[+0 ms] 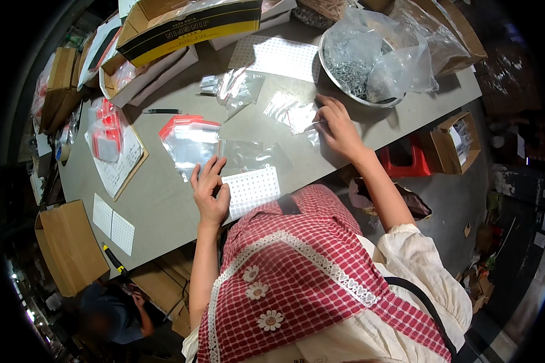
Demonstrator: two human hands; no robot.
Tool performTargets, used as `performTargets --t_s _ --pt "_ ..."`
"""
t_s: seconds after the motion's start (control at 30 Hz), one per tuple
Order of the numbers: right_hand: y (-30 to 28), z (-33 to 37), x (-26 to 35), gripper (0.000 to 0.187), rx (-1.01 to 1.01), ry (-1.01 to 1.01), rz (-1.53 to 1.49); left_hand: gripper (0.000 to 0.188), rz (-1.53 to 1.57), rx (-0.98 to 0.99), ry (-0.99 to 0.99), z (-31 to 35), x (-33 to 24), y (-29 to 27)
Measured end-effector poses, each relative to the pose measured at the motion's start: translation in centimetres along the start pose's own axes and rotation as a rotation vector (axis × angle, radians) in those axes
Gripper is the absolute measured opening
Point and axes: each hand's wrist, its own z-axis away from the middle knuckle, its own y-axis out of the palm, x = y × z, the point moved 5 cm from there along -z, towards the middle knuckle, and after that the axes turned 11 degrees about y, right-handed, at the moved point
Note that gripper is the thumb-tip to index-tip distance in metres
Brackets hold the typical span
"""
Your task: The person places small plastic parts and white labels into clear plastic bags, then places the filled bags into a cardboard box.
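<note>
- Head view: small clear packets (281, 110) lie near the centre of the frame, slightly above the middle, with the right hand (343, 129) at their right edge; its fingers curl down, and I cannot tell whether that grip pinches a packet or only rests there.
- Left hand (210, 195) has a loose, unclosed grip with nothing visibly held; its fingertips are at the lower right of the fanned red-edged bags (191, 142), beside a dotted white sheet (251, 187).
- Progress looks partway, as I judge it: the packets seem to have something inside, though glare hides what, while the red-edged bags look flat and unused.
- Between the hands, a flat clear bag (242, 155) also looks unfilled.
- Bare grey surface (157, 193) shows from the fanned bags across to the clipboard (140, 152) at left, giving sideways room.
- Its near edge slants from lower left, past the red checked apron (297, 242), to the right of the frame, passing under the right forearm (384, 187).
- Upper right, the steel bowl (322, 57) of metal pieces (350, 69) limits reach; upper left, the black-and-yellow box (191, 37) does likewise.
</note>
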Motion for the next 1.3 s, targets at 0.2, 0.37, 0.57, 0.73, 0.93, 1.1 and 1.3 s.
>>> performTargets --t_s 0.2,0.37,0.57,0.73,0.93,1.1,1.3 --pt "-0.6 0.9 -2.7 0.022 0.075 0.046 -0.019 0.016 -0.004 -0.016 0.007 0.0 -0.1 -0.2" --pt "-0.1 -1.1 -1.3 0.043 0.101 0.136 -0.195 0.015 0.020 -0.017 0.002 0.2 0.0 -0.3" --pt "3.9 -3.3 0.3 0.035 0.034 0.002 0.135 0.016 0.094 0.044 0.004 0.3 0.3 -0.8" --pt "4.5 -1.8 1.1 0.018 0.145 -0.022 -0.100 0.015 0.093 0.048 0.035 0.6 0.7 -0.7" --pt "5.3 3.0 8.4 0.023 0.274 -0.262 -0.034 0.012 0.082 0.050 0.042 0.6 0.7 -0.6" --pt "5.1 4.3 7.4 0.032 0.273 -0.267 0.079 0.009 0.068 0.043 0.063 0.7 0.4 -0.7" --pt "1.6 -3.0 7.2 0.038 0.133 -0.308 -0.071 0.008 0.034 0.025 0.056 0.7 0.6 -0.6"
